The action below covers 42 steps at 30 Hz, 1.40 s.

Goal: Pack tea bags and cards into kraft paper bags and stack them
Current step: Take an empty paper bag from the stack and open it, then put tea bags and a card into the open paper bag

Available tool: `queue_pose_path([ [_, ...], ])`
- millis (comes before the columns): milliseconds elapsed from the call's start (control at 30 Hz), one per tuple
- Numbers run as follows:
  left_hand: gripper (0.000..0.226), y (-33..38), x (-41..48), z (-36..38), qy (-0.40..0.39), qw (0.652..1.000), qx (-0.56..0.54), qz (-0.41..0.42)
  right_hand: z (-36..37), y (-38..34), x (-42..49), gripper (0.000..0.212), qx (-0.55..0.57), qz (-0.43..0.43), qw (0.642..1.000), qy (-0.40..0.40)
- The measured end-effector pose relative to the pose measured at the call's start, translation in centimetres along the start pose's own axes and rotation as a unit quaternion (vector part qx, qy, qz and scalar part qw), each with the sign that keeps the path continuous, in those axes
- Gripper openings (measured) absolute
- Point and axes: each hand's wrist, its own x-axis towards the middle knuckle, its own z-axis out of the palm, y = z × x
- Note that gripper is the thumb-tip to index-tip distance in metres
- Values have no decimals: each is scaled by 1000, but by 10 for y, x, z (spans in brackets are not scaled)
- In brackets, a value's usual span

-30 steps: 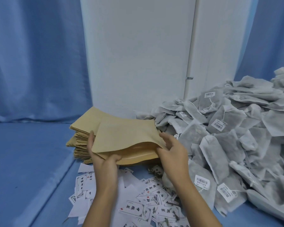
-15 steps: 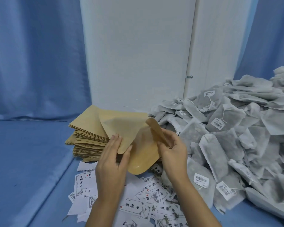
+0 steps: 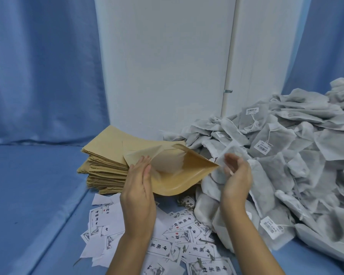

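1. Between your two hands, above the scattered cards, a kraft paper bag (image 3: 179,175) hangs tilted with its mouth open toward you and its pale inside showing.
2. Your left hand (image 3: 138,199) grips the bag at its left edge. The fingers lie on the front wall at the mouth and hold it spread.
3. Your right hand (image 3: 235,181) sits just beside the bag's pointed right corner, with its fingers curled at the near edge of the tea bags. Motion blur hides whether it grips anything, so you cannot tell.
4. Behind the open bag, left of centre, a stack of flat kraft bags (image 3: 105,155) rests on the blue cloth surface (image 3: 28,195).
5. A heap of grey-white tea bags (image 3: 286,165), some with barcode tags on strings, fills the right side.
6. White cards (image 3: 177,235) printed with black characters lie loose and overlapping beneath your wrists.
7. A white panel (image 3: 163,66) stands at the back, with blue curtains (image 3: 38,66) on either side.
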Motion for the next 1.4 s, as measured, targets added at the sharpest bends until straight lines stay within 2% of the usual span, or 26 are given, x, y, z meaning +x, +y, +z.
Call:
queue_pose_path([
  [67, 40, 1, 0, 2, 6, 1000, 0, -2, -15, 5, 13, 19, -142, -41, 989, 28],
  [167, 30, 3, 0, 5, 3, 998, -39, -50, -40, 16, 26, 42, -350, -93, 930, 63],
  [233, 29, 5, -2, 7, 6, 996, -56, -71, -50, 19, 31, 55, -414, -76, 903, 91],
  [367, 32, 9, -5, 8, 11, 991, -83, -106, -62, 22, 35, 61, -438, -24, 896, 68],
  [567, 30, 12, -7, 6, -9, 995, -71, -73, -71, 22, 34, 63, -496, -59, 865, 43],
  [667, 31, 12, -5, 5, -8, 995, -68, -77, -71, 23, 32, 51, -521, -104, 845, 59],
  [733, 33, 12, -5, 4, -5, 995, -64, -81, -71, 21, 31, 40, -496, -156, 852, 63],
  [800, 40, 12, -5, 4, -4, 994, -63, -85, -70, 14, 29, 28, -433, -201, 878, 32],
  [867, 46, 13, -4, 4, -5, 994, -64, -84, -67, 6, 27, 23, -389, -209, 897, -14],
  [933, 46, 13, -4, 4, -7, 995, -63, -81, -63, -2, 26, 26, -404, -194, 892, -67],
  [1033, 46, 12, -4, 4, -8, 995, -63, -81, -59, -4, 30, 29, -475, -120, 848, -202],
  [1133, 48, 13, -5, 4, -9, 995, -62, -83, -59, 3, 35, 19, -559, -12, 766, -316],
  [1200, 48, 12, -5, 4, -10, 995, -59, -81, -60, 8, 36, 17, -605, 17, 715, -349],
  [1333, 45, 12, -6, 4, -18, 995, -55, -82, -59, 1, 33, 45, -644, 68, 659, -382],
  [1400, 45, 12, -6, 4, -23, 995, -52, -79, -58, -5, 31, 53, -675, 83, 611, -404],
])
